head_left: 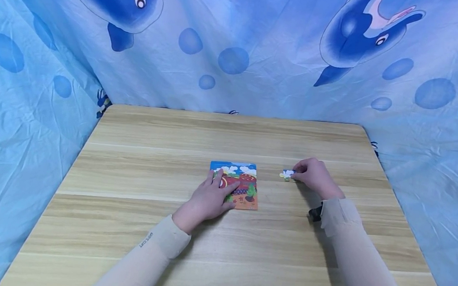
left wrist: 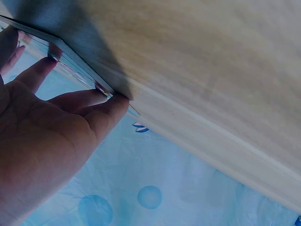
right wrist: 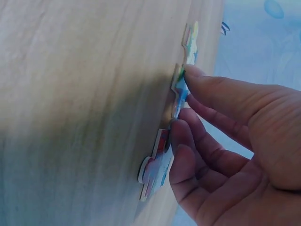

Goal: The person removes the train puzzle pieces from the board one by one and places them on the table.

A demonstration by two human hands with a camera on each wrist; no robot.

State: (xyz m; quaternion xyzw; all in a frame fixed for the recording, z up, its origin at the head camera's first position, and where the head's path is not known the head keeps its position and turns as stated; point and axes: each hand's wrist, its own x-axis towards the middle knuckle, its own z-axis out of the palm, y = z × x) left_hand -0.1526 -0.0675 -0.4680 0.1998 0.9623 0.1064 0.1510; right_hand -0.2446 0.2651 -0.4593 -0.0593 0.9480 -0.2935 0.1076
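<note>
Fingers spread apart, the left hand (head_left: 208,196) rests on a colourful picture board (head_left: 244,202). Slightly farther, to its right, the right hand (head_left: 314,175) pinches a puzzle piece (right wrist: 180,90) on the wooden table (head_left: 144,176); a blue curtain (head_left: 272,24) hangs behind.

Head view bright, wrist views dimmer, shadowed

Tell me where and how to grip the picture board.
Probably the right edge of the picture board, coming in low from the right: it lies thin and flat on the table, and the left hand covers its near left part, leaving that edge bare.
</note>
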